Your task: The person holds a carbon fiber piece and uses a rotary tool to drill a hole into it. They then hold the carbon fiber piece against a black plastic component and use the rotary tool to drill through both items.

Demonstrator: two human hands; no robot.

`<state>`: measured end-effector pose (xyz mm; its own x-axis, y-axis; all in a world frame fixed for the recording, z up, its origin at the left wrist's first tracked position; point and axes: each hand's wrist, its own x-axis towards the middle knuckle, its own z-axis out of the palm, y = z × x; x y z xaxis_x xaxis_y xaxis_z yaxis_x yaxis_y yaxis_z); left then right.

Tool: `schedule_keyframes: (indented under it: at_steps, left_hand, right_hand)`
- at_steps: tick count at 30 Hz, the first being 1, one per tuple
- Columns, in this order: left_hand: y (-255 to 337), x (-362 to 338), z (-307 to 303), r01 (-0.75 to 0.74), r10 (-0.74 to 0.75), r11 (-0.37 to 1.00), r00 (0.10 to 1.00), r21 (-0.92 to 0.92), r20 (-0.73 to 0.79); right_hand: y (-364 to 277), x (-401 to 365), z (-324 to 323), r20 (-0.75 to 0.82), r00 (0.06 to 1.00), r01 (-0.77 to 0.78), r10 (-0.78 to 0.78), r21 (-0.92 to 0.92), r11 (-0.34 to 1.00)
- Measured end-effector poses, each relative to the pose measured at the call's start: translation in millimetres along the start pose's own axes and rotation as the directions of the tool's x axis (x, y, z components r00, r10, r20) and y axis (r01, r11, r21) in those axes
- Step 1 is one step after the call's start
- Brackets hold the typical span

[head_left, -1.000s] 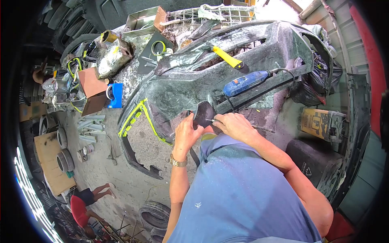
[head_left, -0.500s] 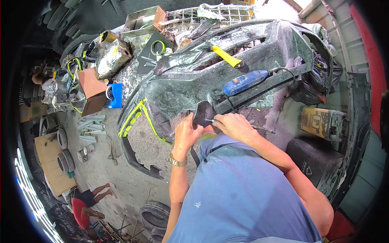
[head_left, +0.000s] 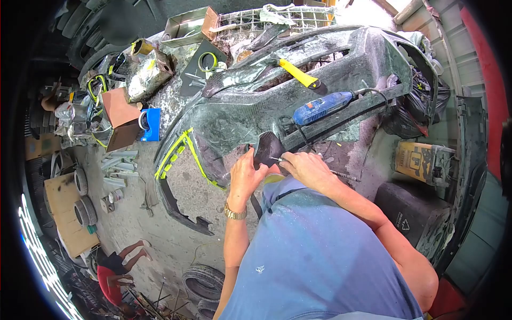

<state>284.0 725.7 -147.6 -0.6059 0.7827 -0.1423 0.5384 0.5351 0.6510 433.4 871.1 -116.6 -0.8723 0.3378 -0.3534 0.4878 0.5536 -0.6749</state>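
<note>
A dark, dust-covered car bumper of carbon-fibre look stretches in front of me. My left hand has its fingers closed on the near edge of a dark curved piece at the bumper's lower side. In my right hand is the slim handpiece of a rotary tool, its thin metal bit pointing left at that piece. Behind this hand, a ribbed flexible shaft shows. The blue rotary tool body lies on the bumper. Farther up rests a yellow-handled tool.
Left of the bumper are a blue box, a brown carton and a roll of tape. A black bin and a cardboard box stand at right. Tyres lie on the floor, and another person is at lower left.
My hands stay almost in place at the dark curved piece. The person at lower left has shifted slightly, and the view has moved a little.
</note>
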Motion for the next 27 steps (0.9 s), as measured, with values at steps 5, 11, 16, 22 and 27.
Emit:
schedule_keyframes:
  at_steps: [5, 11, 16, 22, 27]
  left_hand:
    - [0, -1, 1, -0.02, 0.019, 0.999, 0.999, -0.046, -0.034]
    - [5, -3, 2, 0.03, -0.03, 0.999, 0.999, -0.024, -0.017]
    - [12, -2, -1, 0.021, -0.021, 0.999, 1.0, -0.031, -0.005]
    - [7, -5, 5, -0.006, 0.006, 1.0, 0.997, -0.011, -0.071]
    - [6, -4, 5, -0.004, 0.003, 1.0, 0.998, -0.014, -0.055]
  right_hand:
    - [6, -1, 13, -0.021, 1.0, 0.007, -0.007, -0.01, 1.0]
    - [5, -4, 15, -0.027, 1.0, 0.001, -0.002, -0.013, 1.0]
    - [10, -4, 20, -0.041, 0.999, 0.027, -0.028, -0.026, 0.999]
    - [8, -5, 17, -0.037, 0.999, 0.031, -0.032, -0.031, 0.999]
    - [10, -5, 20, -0.051, 0.998, 0.043, -0.044, -0.037, 0.998]
